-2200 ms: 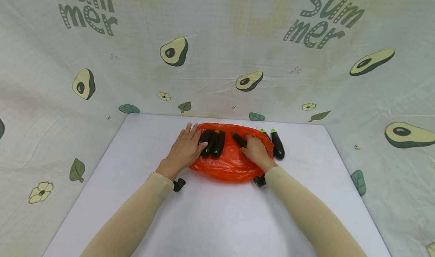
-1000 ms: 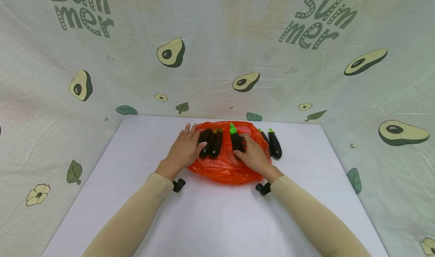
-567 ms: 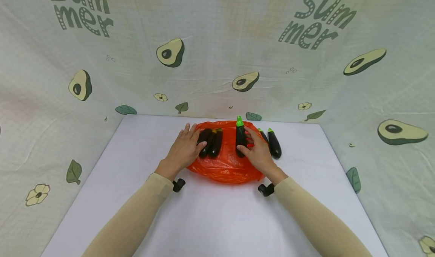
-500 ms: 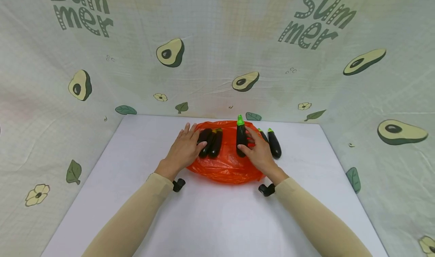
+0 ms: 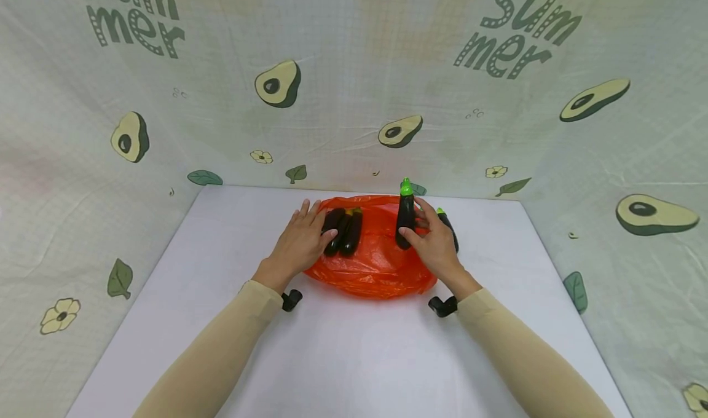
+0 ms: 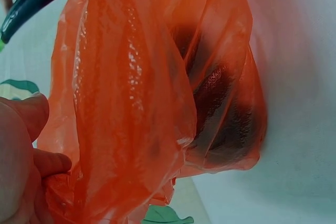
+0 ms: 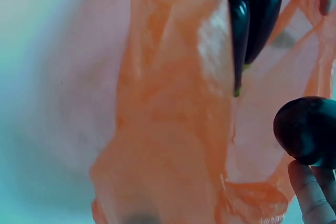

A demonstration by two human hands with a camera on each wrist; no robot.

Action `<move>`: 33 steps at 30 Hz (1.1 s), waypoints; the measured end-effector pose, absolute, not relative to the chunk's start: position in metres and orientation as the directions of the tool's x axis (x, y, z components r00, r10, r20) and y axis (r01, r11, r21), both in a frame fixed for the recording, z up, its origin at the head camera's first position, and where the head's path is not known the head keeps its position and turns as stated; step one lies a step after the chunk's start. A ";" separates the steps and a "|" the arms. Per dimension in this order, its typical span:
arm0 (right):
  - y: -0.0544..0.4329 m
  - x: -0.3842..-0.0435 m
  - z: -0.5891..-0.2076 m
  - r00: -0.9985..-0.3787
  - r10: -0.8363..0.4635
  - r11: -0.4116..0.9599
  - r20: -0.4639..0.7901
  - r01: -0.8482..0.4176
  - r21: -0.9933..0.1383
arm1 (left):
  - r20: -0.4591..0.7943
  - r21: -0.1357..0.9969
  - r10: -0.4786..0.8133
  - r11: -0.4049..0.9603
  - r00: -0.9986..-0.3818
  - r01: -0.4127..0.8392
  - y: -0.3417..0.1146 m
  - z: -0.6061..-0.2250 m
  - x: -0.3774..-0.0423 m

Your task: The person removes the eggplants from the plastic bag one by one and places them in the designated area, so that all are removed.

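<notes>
From the head view, a white table (image 5: 343, 356) lies before me, walled on three sides by a pale cloth backdrop (image 5: 354, 98) printed with avocados and the word "summer"; an orange plastic bag (image 5: 376, 264) sits on the table toward its far edge; my left hand (image 5: 301, 243) lies flat with straight fingers on the bag's left side, touching two dark eggplants (image 5: 344, 232) that lie there; my right hand (image 5: 434, 243) curls thumb and fingers round a green-capped eggplant (image 5: 405, 220), held upright above the bag's right end; another eggplant (image 5: 449, 228) shows just behind that hand.

At the left wrist, crumpled orange film fills the frame, dark shapes showing through it; my fingers (image 6: 26, 145) touch the bag.

At the right wrist, the held eggplant's rounded end rests against my fingertip (image 7: 312, 192); the two eggplants lie beyond.
</notes>
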State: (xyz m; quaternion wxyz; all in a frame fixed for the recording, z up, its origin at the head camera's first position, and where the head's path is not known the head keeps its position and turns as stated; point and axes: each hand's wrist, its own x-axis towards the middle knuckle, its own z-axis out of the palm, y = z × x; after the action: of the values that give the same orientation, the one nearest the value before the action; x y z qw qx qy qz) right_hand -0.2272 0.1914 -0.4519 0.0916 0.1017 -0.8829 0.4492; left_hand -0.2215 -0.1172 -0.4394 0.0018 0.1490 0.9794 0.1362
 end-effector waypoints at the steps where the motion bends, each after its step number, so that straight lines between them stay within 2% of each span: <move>1: 0.193 -0.227 -0.451 -0.962 -0.091 0.579 0.256 -0.260 -0.773 | 0.038 0.266 0.293 0.919 -0.955 0.292 -0.117 -0.439 -0.221; 33: 0.242 -0.239 -0.430 -0.958 0.043 0.641 0.284 -0.191 -0.743 | 0.055 0.140 0.306 0.940 -0.950 0.311 -0.122 -0.438 -0.226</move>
State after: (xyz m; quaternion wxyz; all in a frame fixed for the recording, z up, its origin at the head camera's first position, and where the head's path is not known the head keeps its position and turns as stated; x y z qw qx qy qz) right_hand -0.2388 0.2425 -0.4303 0.1391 0.0414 -0.8952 0.4214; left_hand -0.2260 -0.1219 -0.4380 -0.0161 0.1568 0.9847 0.0739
